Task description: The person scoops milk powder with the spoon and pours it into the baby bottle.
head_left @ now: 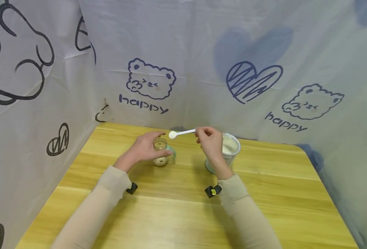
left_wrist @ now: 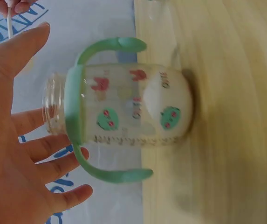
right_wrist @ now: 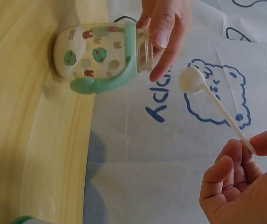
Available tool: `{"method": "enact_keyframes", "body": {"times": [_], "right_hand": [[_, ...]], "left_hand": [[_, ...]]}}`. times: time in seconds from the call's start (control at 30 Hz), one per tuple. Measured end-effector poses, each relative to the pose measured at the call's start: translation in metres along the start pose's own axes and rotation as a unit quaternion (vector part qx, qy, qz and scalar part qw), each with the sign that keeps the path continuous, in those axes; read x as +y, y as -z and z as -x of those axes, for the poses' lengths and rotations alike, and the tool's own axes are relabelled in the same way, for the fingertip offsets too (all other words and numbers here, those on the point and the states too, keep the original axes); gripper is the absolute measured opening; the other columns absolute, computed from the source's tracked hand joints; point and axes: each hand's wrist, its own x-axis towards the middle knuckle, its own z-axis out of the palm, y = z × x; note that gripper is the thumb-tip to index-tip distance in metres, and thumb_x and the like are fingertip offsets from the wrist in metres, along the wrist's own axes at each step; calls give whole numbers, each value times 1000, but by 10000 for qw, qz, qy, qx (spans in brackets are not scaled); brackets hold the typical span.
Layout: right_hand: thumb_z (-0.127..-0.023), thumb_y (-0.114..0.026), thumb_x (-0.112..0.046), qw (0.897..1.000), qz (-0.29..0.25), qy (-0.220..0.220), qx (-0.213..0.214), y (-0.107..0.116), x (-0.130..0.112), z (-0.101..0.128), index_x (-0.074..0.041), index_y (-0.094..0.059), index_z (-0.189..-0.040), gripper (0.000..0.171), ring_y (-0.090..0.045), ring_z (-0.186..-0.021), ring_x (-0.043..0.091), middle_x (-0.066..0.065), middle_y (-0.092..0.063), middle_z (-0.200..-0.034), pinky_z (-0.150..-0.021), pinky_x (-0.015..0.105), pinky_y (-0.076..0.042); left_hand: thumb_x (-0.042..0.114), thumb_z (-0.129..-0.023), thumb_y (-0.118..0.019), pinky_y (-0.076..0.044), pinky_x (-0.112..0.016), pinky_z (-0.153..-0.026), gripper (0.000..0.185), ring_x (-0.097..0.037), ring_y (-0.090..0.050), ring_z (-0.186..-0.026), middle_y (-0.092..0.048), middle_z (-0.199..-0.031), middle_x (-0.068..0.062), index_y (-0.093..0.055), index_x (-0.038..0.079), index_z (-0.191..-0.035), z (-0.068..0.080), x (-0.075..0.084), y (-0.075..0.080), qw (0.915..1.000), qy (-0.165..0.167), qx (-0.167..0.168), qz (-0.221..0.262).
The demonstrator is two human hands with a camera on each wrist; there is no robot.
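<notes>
A clear baby bottle (left_wrist: pixel 124 105) with a mint-green collar and two handles stands upright on the table, its neck uncapped. White powder lies in its bottom. My left hand (head_left: pixel 144 147) is spread around the bottle's neck, fingers behind it and thumb in front; in the left wrist view the thumb is apart from the glass. My right hand (head_left: pixel 210 143) pinches the handle end of a white measuring scoop (right_wrist: pixel 192 80) between thumb and fingers. White powder fills the scoop's bowl, which is in the air to the right of the bottle's mouth and above it.
An open can (head_left: pixel 230 159) of white powder stands to the right, partly behind my right wrist. The wooden table (head_left: pixel 171 214) backs onto a hanging cloth (head_left: pixel 196 69) printed with bears and hearts. Black wrist cameras (head_left: pixel 213 191) hang below both cuffs.
</notes>
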Motion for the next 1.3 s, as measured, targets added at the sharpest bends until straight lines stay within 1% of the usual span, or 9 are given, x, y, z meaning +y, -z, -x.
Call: {"method": "enact_keyframes", "body": {"times": [0.13, 0.23, 0.43, 0.63, 0.87, 0.97, 1.17, 1.23, 1.3], "right_hand": [[-96, -65, -18, 9999, -5, -16, -162, -6, 0, 2, 1, -78, -100, 23, -63, -64, 13, 13, -75, -87, -55, 19, -49], [-97, -65, -19, 9996, 6, -74, -264, -10, 0, 4, 1, -78, -101, 24, -64, -65, 13, 18, -75, -93, -56, 20, -49], [-97, -65, -19, 9994, 129, 58, -315, -20, 1, 6, 1, -78, -99, 24, -64, -65, 12, 16, -76, -91, -59, 21, -50], [-98, -66, -21, 9981, 374, 235, -418, -27, 0, 10, -4, -79, -95, 22, -64, -65, 11, 15, -77, -91, -60, 23, -50], [-99, -66, -21, 9976, 325, 276, -546, -30, 1, 12, 1, -79, -100, 25, -62, -64, 10, 14, -76, -91, -61, 23, -51], [-100, -66, -21, 9972, 357, 327, -562, -29, 0, 13, -1, -79, -101, 24, -64, -66, 13, 13, -76, -91, -61, 23, -52], [-101, -66, -22, 9958, 381, 518, -653, -29, 0, 15, -2, -79, -103, 23, -70, -77, 38, 13, -74, -88, -61, 24, -52], [-101, -67, -22, 9950, 403, 613, -682, -29, 2, 15, -3, -80, -104, 23, -70, -76, 37, 11, -73, -85, -59, 24, -51], [-101, -68, -22, 9940, 450, 714, -695, -30, 2, 15, -5, -80, -104, 21, -68, -71, 28, 9, -72, -83, -57, 23, -50]], "left_hand": [[65, -83, -81, -35, -67, -122, 94, -40, -51, -145, -56, -155, -16, -51, 11, -155, 2, -6, -1, 9999, 9, 118, 5], [62, -84, -82, -39, -64, -120, 91, -39, -55, -141, -59, -152, -17, -53, 9, -152, 4, -11, -2, 9999, -31, 138, -27], [64, -84, -80, -39, -63, -121, 91, -39, -53, -142, -57, -153, -16, -53, 9, -152, 9, -20, -4, 9999, 116, 56, 68], [58, -86, -81, -37, -65, -121, 84, -40, -54, -142, -59, -152, -17, -56, 9, -149, 12, -25, -3, 9997, 235, 38, 82], [59, -87, -79, -35, -66, -122, 83, -40, -53, -143, -58, -153, -17, -55, 10, -150, 11, -28, -5, 9995, 277, 14, 131], [59, -87, -79, -36, -64, -122, 84, -40, -52, -143, -57, -154, -17, -55, 10, -151, 11, -28, -5, 9995, 292, -2, 147], [57, -87, -79, -39, -64, -121, 82, -40, -53, -143, -58, -154, -17, -55, 10, -150, 12, -26, -2, 9993, 305, -6, 215], [56, -87, -80, -40, -63, -120, 81, -40, -54, -142, -58, -153, -16, -56, 11, -150, 12, -26, -1, 9993, 297, 0, 231], [56, -87, -80, -41, -62, -119, 80, -40, -54, -141, -59, -152, -16, -56, 11, -149, 12, -26, -1, 9993, 287, 10, 243]]}}
